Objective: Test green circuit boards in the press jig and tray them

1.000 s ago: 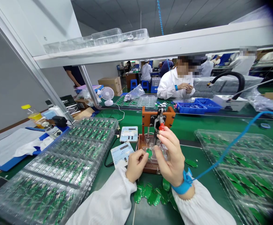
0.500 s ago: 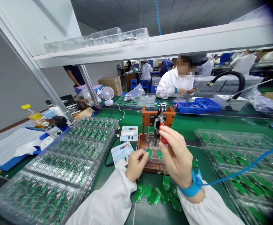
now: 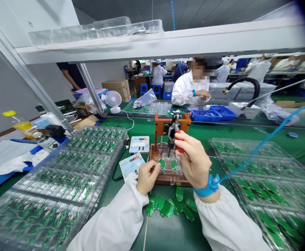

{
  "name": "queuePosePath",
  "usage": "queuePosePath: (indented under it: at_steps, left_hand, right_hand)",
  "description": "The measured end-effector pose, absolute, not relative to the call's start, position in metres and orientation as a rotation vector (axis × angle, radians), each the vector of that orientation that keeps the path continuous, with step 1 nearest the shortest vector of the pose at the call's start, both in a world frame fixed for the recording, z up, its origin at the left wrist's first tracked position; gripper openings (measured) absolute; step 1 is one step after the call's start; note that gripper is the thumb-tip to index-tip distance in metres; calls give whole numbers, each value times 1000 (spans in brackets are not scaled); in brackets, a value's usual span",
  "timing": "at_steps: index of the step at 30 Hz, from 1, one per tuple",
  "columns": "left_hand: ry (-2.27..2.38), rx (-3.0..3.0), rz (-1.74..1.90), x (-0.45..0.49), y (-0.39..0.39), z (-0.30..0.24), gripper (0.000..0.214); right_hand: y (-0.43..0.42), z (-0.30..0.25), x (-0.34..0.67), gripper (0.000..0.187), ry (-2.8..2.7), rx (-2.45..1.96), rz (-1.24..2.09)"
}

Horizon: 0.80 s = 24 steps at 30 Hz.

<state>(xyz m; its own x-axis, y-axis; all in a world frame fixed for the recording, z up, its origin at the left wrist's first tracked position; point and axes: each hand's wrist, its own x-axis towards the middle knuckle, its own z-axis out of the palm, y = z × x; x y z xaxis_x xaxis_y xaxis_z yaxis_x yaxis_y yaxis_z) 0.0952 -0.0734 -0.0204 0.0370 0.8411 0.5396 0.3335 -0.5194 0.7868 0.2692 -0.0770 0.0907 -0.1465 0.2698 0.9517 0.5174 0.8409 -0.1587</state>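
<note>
My right hand point(image 3: 195, 161) is wrapped round the red handle point(image 3: 179, 142) of a toggle clamp point(image 3: 173, 130). The clamp is mounted on an orange upright frame point(image 3: 159, 126) over a brown test fixture point(image 3: 165, 179). Green circuit boards point(image 3: 173, 165) lie under the clear plate of the fixture. My left hand point(image 3: 147, 177) rests at the fixture's left front edge, its fingers curled and thumb against the forefinger; whatever they pinch, if anything, is hidden. Several loose green boards point(image 3: 166, 208) lie on the mat just in front of the fixture.
Clear trays of boards point(image 3: 89, 164) stand at left, another tray of green boards point(image 3: 262, 184) at right. Two small meters point(image 3: 132, 165) with red digits sit left of the fixture. A blue wrist-strap cord point(image 3: 257, 153) runs off right. Across the bench, a co-worker point(image 3: 186, 89) sits behind blue bins point(image 3: 207, 115).
The whole view has shifted, so things appear further left and slightly higher. Both hands keep nearly the same hold at the fixture, the right one still on the red handle.
</note>
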Motion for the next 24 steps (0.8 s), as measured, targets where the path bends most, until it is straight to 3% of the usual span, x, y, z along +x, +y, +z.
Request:
queuePosePath:
  at_steps: [4, 7, 11, 12, 14, 16, 18, 21, 24]
  left_hand:
    - [1229, 1806, 1669, 93, -74, -21, 38]
    - [1235, 1774, 1704, 92, -75, -19, 37]
    - [1251, 1787, 1649, 90, -74, -16, 33]
    - [1251, 1811, 1642, 90, -73, -16, 31]
    - [1249, 1885, 1638, 90, -71, -15, 23]
    - [1261, 1970, 1610, 89, -68, -16, 17]
    - [1295, 2051, 1516, 89, -65, -19, 23]
    - [1341, 2158, 1342, 89, -62, -24, 31]
    - [1380, 2229, 1240, 91, -61, -28, 33]
  right_hand:
    - [-77, 138, 271, 27, -1699, -681, -252]
    - [-57, 182, 269, 33, -1679, -772, -126]
    - [3, 221, 272, 86, -1770, -829, 53]
    - [18, 224, 274, 91, -1792, -863, 87]
    - [39, 223, 280, 81, -1839, -968, 122]
    - [44, 209, 290, 56, -1890, -1057, 90]
    - [30, 182, 301, 41, -1885, -1079, -3]
    - [-10, 121, 315, 39, -1618, -1129, -75]
    - [-51, 55, 316, 34, -1481, -1326, 103]
